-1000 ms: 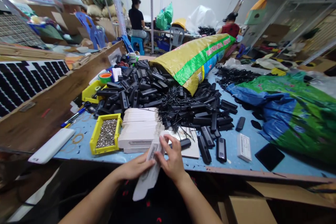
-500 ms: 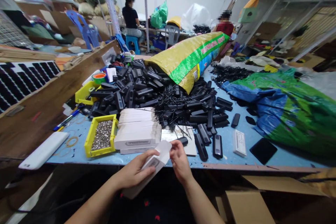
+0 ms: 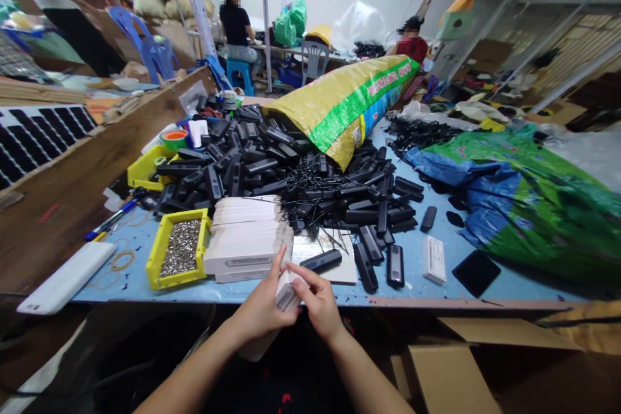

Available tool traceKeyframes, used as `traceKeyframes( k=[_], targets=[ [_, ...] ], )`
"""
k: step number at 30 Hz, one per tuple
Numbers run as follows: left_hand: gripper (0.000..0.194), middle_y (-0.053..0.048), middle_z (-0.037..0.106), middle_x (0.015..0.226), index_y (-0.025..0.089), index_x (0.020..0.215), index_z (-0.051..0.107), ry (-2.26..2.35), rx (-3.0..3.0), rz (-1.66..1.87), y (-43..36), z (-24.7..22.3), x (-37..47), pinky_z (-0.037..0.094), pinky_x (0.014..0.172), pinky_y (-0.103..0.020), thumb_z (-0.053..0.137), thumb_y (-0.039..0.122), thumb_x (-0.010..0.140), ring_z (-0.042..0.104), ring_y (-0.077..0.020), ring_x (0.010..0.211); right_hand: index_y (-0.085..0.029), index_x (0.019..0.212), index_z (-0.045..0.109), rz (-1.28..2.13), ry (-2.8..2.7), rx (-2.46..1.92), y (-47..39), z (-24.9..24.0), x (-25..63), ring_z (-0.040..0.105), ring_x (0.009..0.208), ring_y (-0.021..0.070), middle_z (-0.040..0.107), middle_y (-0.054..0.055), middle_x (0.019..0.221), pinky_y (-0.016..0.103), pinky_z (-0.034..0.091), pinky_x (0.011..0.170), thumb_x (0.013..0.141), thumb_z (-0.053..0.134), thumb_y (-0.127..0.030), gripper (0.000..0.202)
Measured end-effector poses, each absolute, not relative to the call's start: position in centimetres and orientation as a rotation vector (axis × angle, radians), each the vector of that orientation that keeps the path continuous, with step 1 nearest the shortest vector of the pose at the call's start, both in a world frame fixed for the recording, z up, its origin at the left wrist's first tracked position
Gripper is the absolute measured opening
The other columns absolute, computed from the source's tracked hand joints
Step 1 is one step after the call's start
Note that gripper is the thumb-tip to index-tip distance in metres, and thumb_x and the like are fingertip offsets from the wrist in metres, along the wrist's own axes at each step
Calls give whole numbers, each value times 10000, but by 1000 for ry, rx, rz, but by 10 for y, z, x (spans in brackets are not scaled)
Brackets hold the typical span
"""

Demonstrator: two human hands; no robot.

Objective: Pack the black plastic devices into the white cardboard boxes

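Observation:
A small white box is between my two hands at the table's front edge. My left hand wraps round its left side and underside, while my right hand grips its upper end with thumb and fingers. Just behind lies a stack of flat white boxes, with a yellow bin of small metal parts to its left. A black device rests on a white board behind my right hand. The large pile of black devices spreads farther back.
A yellow-green sack lies across the pile. At the right are a green and blue sack, a small white box and a black square pad. Open cardboard boxes stand below the edge. People are farther back.
The box's raised end flap is now folded down, and my right hand has closed onto that end. More of the black device on the board shows. Someone has appeared at the far left.

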State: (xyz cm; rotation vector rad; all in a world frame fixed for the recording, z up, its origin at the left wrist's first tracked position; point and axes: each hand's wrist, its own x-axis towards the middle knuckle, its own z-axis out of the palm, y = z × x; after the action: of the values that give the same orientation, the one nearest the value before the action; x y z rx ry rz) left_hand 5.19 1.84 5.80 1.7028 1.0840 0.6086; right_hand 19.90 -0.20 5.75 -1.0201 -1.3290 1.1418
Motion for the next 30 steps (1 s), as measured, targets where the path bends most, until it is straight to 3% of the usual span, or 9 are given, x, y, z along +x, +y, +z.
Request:
traceKeyframes(
  k=[6,8,11,13,17,20,24,27,30],
  targets=[
    [1022,-120,589,1135,170,1458,94,994,1590,659,20,43,41,436,928,-390,703,267,643,595,-238,988,-248,1293,523,797,-1841,-981,-6,50,205,478,1227,216,535,72,1308,428,374,1047,890,475,-300,409],
    [982,-117,612,1091,185,1446,113,1048,1367,665,21,36,31,448,914,-421,703,300,670,611,-245,960,-229,1359,437,718,-2059,-1089,7,42,225,413,1284,221,487,77,1357,475,298,1089,870,458,-203,490],
    [858,-115,636,1063,244,1445,93,986,853,789,26,33,9,486,850,-467,614,340,770,630,-268,953,-175,1369,407,507,-2273,-1371,29,30,261,383,1294,272,521,126,1303,597,141,1100,733,458,-12,658],
    [724,-121,631,1112,263,1437,168,923,544,937,31,35,-3,503,840,-468,545,328,822,624,-276,997,-178,1280,492,500,-2309,-1388,36,30,277,475,1200,276,577,125,1190,593,215,1076,681,482,25,633],
    [433,-85,647,1116,254,1344,397,1049,170,1275,36,41,-1,548,809,-385,430,318,917,636,-220,984,-221,1031,505,774,-1652,-1164,23,50,265,612,931,219,573,63,1008,418,512,847,748,676,-235,331],
    [358,-79,656,1096,229,1280,467,1049,52,1288,27,42,29,572,760,-351,433,285,928,653,-191,927,-247,994,394,805,-1096,-905,9,64,229,639,916,224,566,50,995,437,522,848,731,693,-484,464],
    [430,-155,624,1122,124,1219,499,976,258,939,4,37,56,537,855,-403,476,409,898,638,-235,976,-231,947,416,670,-1103,-857,-1,62,195,557,1108,264,521,112,1177,452,457,951,612,789,-475,557],
    [687,-175,536,1249,149,1260,445,1209,952,960,-4,24,47,466,941,-475,674,497,715,536,-318,1152,-288,1111,382,658,-1101,-850,-6,55,194,614,957,196,575,52,1057,390,504,866,688,770,-367,579],
    [825,-162,505,1289,185,1281,382,1370,1636,987,-1,10,36,450,954,-458,773,402,588,509,-326,1183,-264,1098,493,774,-1437,-885,5,46,208,609,923,198,612,49,987,344,496,835,776,653,-471,415]
  ],
)
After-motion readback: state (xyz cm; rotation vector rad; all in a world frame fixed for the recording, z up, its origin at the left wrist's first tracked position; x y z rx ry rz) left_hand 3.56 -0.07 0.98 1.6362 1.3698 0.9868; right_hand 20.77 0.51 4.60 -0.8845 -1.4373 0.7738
